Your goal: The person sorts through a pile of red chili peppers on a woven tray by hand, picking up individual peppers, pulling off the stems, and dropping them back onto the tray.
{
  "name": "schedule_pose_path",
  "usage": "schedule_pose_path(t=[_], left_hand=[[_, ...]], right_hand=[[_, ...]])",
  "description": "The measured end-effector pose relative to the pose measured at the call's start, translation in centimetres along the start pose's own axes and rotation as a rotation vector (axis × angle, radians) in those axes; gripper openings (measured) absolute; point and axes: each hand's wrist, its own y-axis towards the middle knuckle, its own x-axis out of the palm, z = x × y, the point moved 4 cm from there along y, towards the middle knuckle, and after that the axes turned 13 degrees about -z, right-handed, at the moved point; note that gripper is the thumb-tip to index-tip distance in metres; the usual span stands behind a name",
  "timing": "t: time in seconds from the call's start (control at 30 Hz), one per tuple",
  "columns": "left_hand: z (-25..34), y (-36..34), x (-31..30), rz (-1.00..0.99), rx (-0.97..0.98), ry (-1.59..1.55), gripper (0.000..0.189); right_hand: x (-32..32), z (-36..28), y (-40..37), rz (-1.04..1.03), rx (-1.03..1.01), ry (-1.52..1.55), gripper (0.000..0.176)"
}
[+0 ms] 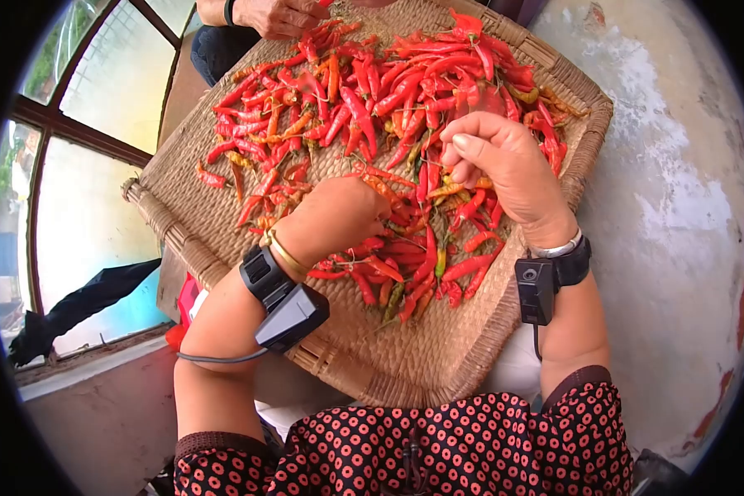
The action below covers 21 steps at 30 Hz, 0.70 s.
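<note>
Red chillies (pixel 358 113) lie between the pinched right hand (pixel 508 169) and curled left hand (pixel 332 217), whose grip is hidden.

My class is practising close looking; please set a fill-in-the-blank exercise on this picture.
Most peppers are coloured ____.
The window is on the picture's ____ side.
Of the left hand and right hand, the ____ is farther from the window.
Another person's hand shows at the picture's ____ edge.
Missing words: red; left; right; top.
</note>
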Motion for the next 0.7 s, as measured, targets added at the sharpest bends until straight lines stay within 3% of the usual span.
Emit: schedule_pose_path(t=[0.2, 0.37, 0.47, 0.63, 0.7], left_hand=[[1.6, -0.5, 0.7, -0.091, 0.114, -0.082, 0.014], [3.7, -1.0, 0.7, -0.200, 0.118, -0.080, 0.019], [2.8, -0.5, 3.1, -0.212, 0.152, -0.038, 0.021], [4.2, -0.1, 3.8, -0.193, 0.143, 0.121, 0.018], [4.5, -0.1, 3.8, -0.164, 0.113, 0.164, 0.017]], right_hand=[[2.5, -2.3, -2.7, -0.039, -0.007, -0.116, 0.014], [3.9, -0.3, -4.5, -0.024, 0.029, -0.020, 0.014], [4.1, 1.6, -4.4, -0.012, 0.072, 0.175, 0.014], [3.3, 2.9, -3.5, 0.013, 0.071, 0.177, 0.013], [3.1, 2.6, -3.5, 0.027, 0.059, 0.049, 0.013]])
